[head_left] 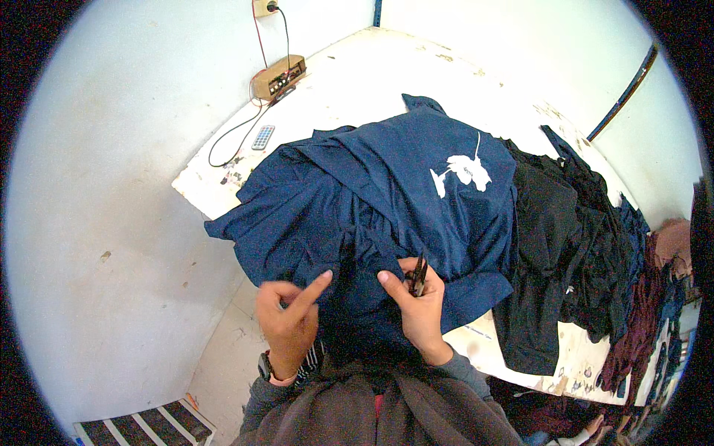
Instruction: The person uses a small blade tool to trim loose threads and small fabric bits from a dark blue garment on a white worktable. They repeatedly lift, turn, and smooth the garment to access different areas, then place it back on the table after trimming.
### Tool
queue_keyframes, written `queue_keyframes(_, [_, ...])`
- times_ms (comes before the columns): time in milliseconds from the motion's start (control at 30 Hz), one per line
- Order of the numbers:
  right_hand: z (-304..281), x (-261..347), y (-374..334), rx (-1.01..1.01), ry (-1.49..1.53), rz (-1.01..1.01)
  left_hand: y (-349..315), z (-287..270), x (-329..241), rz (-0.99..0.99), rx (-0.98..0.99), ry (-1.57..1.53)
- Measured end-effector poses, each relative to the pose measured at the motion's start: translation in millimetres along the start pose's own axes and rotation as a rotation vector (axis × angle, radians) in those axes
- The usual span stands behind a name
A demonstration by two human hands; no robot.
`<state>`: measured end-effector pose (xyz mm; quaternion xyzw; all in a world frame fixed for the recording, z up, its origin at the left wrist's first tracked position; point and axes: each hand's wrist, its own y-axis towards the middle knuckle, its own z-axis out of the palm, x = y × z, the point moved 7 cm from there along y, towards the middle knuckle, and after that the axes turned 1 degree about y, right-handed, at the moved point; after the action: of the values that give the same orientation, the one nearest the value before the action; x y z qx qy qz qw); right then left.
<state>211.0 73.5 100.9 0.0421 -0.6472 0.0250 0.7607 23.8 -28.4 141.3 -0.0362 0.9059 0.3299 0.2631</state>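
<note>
A navy blue garment [297, 215] with a white floral print lies bunched over the table's near edge and hangs down toward my lap. My left hand [288, 320] is at its near left side. One digit stretches out onto the cloth, apart from the other bent fingers, and I see nothing gripped there. In my right hand [422, 308] is a pair of small dark thread snips [419, 275], tips pointing up and away. The right thumb also presses a fold of the navy cloth, and the fingers behind it are partly hidden.
Black garments [539, 223] are heaped right of the navy one, with maroon cloth [639, 327] farther right. On the white table [357, 70] sit a brown radio-like box [279, 78] with cords and a small remote [262, 137]. A slatted rack [149, 425] stands lower left. Another person's hand [595, 425] shows lower right.
</note>
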Motion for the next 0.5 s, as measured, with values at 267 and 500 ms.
queue_keyframes(267, [13,44,-34,0.152,-0.618,-0.808,-1,7,-14,0.017,0.056,-0.409])
queue_keyframes(500, [24,49,-47,0.26,-0.784,-0.954,-27,31,5,-0.308,0.008,-0.643])
